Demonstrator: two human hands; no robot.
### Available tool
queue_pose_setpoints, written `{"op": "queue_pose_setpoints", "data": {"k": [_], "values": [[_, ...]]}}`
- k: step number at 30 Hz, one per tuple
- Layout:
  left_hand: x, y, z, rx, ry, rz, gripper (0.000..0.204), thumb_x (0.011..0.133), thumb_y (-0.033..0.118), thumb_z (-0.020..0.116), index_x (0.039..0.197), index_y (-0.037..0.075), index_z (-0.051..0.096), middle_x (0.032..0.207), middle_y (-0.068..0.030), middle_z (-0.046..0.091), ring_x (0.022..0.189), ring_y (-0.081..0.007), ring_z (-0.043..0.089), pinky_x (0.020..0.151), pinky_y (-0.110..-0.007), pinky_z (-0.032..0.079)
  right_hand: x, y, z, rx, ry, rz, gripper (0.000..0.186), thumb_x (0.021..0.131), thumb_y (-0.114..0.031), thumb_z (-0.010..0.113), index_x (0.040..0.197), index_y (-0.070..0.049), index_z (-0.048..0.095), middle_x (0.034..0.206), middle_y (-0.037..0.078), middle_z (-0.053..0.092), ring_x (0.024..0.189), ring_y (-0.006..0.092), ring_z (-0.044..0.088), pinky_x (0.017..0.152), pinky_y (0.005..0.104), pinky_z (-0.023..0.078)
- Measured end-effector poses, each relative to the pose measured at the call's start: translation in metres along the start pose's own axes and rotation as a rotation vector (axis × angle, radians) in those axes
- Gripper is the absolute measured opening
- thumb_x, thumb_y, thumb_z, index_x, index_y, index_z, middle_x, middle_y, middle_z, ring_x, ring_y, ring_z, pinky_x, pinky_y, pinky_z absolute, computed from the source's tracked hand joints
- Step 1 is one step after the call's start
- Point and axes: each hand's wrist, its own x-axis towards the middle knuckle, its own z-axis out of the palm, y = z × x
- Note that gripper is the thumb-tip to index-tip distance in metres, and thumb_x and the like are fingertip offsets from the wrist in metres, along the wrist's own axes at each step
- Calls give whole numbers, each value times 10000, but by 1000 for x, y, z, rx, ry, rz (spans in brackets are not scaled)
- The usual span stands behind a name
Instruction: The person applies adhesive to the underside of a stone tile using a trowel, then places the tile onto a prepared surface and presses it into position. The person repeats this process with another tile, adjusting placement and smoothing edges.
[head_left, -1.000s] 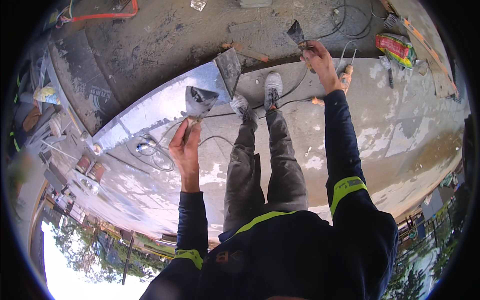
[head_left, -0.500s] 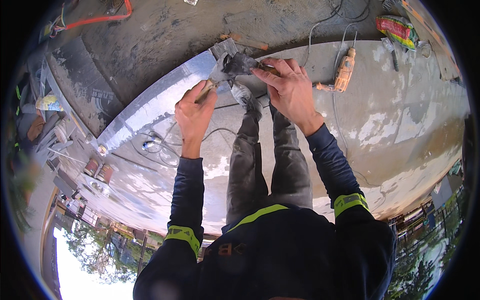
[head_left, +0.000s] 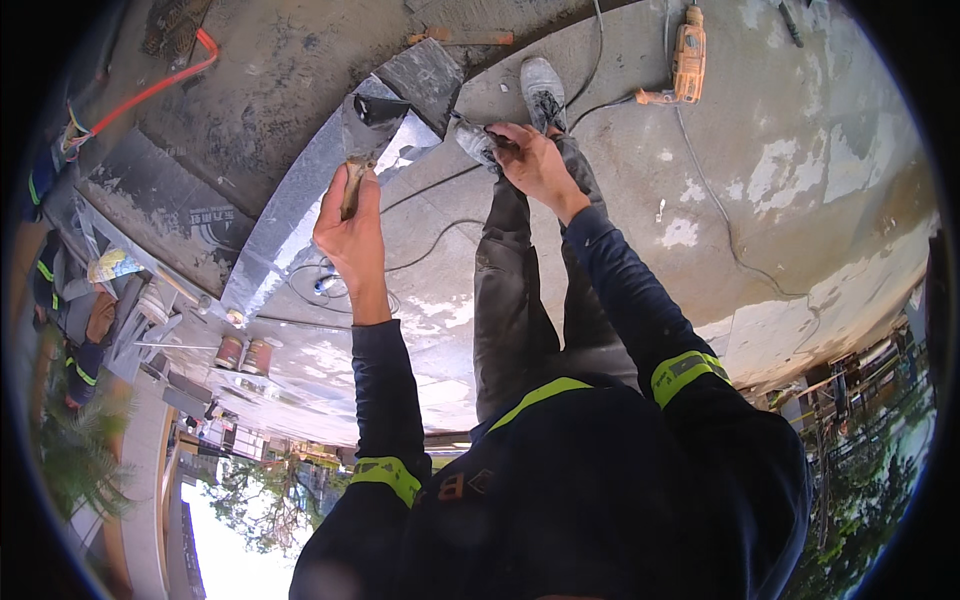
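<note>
Right hand (head_left: pixel 535 160) hides what is perhaps a tool.

Two trowels (head_left: pixel 368 125), one orange drill (head_left: pixel 687 58)

The wooden handle of the trowel (head_left: pixel 368 130) is largely covered by the grip of the left hand (head_left: pixel 350 215), so only the grey blade above that grip can be made out. What is pinched in the right hand (head_left: pixel 535 160) is hidden by the fingers and by the shoe (head_left: pixel 475 143) just beside that grip, and it cannot be identified. Far left of the left grip, the figures in dark clothing (head_left: pixel 60 290) are cut off by the dark rim and too small to be read.
</note>
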Motion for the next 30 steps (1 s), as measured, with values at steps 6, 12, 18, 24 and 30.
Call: {"op": "queue_pose_setpoints", "data": {"k": [6,12,18,24,30], "values": [[-30,-21,-13,46,-88,-161,387,958,59,801,1311,-86,734,1131,-119,798,962,-152,732,854,-292,583,-23,45,87,-29,164,-108,302,975,-89,684,1277,-99,682,1154,175,714,945,354,667,851,418,556],[-40,-27,-18,13,-56,-272,406,957,57,800,1326,-93,722,1106,-103,795,933,-127,707,830,-273,562,-9,73,145,387,183,-5,107,1056,-57,621,1124,-90,546,1150,74,703,788,206,594,682,334,504],[-39,-25,-18,16,-58,-258,428,958,66,800,1344,-98,709,1076,-87,788,882,-103,681,765,-248,541,-18,29,120,90,184,8,271,967,-91,649,1234,-49,666,1051,166,711,902,326,648,787,413,555],[-38,-25,-19,17,-49,-274,427,957,66,803,1339,-100,711,1063,-77,782,852,-97,669,735,-248,537,-19,-18,95,57,125,11,441,888,-113,658,1311,-1,710,971,239,715,1006,410,653,914,466,563],[-37,-24,-20,-2,-41,-287,422,951,63,813,1332,-93,719,1057,-71,784,846,-92,666,727,-247,534,-24,-29,73,50,130,-16,381,870,-109,662,1220,14,753,953,244,748,967,430,668,890,484,574]]}}
